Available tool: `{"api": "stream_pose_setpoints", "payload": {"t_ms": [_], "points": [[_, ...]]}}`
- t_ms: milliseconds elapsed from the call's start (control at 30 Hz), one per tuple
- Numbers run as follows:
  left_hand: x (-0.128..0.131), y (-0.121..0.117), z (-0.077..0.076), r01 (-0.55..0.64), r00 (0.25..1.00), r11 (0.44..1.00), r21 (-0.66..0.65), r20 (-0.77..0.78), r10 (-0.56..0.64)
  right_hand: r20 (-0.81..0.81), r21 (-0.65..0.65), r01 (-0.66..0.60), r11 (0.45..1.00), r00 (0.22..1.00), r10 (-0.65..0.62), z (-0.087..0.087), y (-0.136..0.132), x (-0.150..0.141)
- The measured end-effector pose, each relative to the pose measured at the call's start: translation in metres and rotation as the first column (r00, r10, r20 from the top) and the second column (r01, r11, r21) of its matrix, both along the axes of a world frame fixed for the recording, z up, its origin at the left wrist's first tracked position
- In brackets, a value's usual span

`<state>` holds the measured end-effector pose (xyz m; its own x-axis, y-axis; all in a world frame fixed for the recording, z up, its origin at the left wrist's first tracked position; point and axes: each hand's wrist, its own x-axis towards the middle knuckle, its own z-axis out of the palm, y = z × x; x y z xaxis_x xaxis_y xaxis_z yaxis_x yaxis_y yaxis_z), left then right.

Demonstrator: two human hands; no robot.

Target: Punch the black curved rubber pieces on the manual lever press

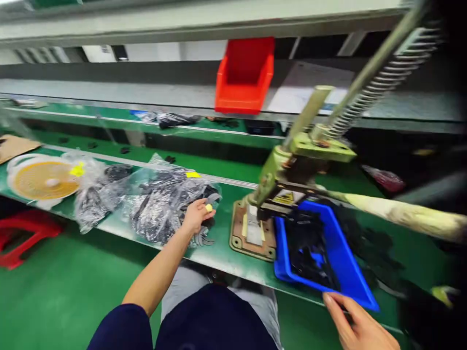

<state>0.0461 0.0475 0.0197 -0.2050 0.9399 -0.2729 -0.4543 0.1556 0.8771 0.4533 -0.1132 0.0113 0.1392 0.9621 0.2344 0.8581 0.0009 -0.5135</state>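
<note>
My left hand (pixel 197 216) is at the right end of a clear plastic bag (pixel 155 211) of thin black parts on the bench. A yellow cover sits on one fingertip. Its fingers are bent among curved dark strips (pixel 202 238) at the bag's mouth; what they grip is hidden. Off the bench's front edge, my right hand (pixel 359 323) is beside the near side of a blue bin (pixel 341 248). Its thumb and forefinger come together at the tips, with nothing visible between them. Black parts (pixel 306 238) lie inside the bin. Between the hands stands a green hand press (pixel 272 180).
The press's pale lever (pixel 397 209) reaches right over the blue bin. More black pieces (pixel 375 248) lie beyond it. A second bag (pixel 97 194) and a white-and-yellow reel (pixel 45 180) lie left. A red bin (pixel 245 78) sits on the shelf; a red stool (pixel 27 233) stands below.
</note>
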Motion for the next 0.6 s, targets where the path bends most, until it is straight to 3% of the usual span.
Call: {"api": "stream_pose_setpoints", "payload": {"t_ms": [100, 233, 433, 600], "points": [[0.022, -0.005, 0.004, 0.111, 0.994, 0.994, -0.025, 0.005, -0.111, -0.019, -0.079, 0.092, 0.993, 0.995, -0.094, 0.009, -0.012, -0.007], [0.042, -0.011, 0.007, 0.197, 0.975, 0.980, -0.015, -0.105, -0.198, 0.020, -0.120, 0.048, 0.992, 0.999, -0.046, 0.024, -0.004, -0.013], [0.054, -0.015, 0.006, 0.229, 0.936, 0.973, 0.033, -0.280, -0.211, 0.115, -0.269, 0.065, 0.961, 0.993, -0.035, 0.029, 0.041, 0.007], [0.057, -0.029, 0.004, 0.350, 0.912, 0.934, -0.073, -0.204, -0.357, 0.216, -0.439, 0.011, 0.898, 0.972, 0.093, 0.028, 0.085, 0.023]]}}
